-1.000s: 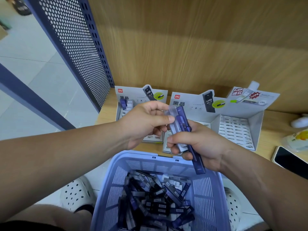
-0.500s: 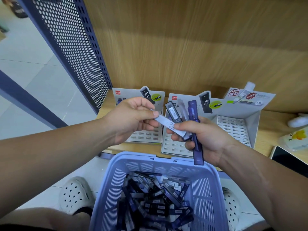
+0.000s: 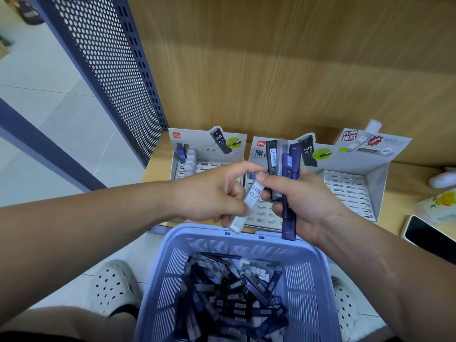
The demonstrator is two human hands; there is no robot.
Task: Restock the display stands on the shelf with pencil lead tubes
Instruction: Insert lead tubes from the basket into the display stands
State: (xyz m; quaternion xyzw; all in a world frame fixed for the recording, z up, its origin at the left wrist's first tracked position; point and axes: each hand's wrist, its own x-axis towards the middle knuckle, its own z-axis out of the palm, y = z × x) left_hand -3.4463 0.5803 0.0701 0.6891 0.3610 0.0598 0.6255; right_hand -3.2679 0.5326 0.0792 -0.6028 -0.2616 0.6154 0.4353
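Three grey display stands sit on the wooden shelf: the left stand (image 3: 212, 146) with a few tubes in its back left corner, the middle stand (image 3: 261, 215) and the right stand (image 3: 350, 191) showing bare slots. My right hand (image 3: 308, 201) grips a bunch of several lead tubes (image 3: 287, 169), dark blue, black and clear, held upright. My left hand (image 3: 212, 193) pinches one white tube marked HB 0.7 (image 3: 248, 203), tilted, its upper end next to my right thumb. Both hands hover over the near rim of the lilac basket (image 3: 306, 287), which is full of loose tubes.
A blue perforated metal panel (image 3: 111, 70) bounds the shelf on the left. A wooden back wall rises behind the stands. At the right edge lie a phone (image 3: 429, 238), a white object (image 3: 443, 180) and a colourful packet (image 3: 439, 206). My white clogs (image 3: 111, 287) stand on the tiled floor.
My left hand has drawn the white HB 0.7 tube down and out of the bunch, tilting it. My right hand has risen slightly with the other tubes.
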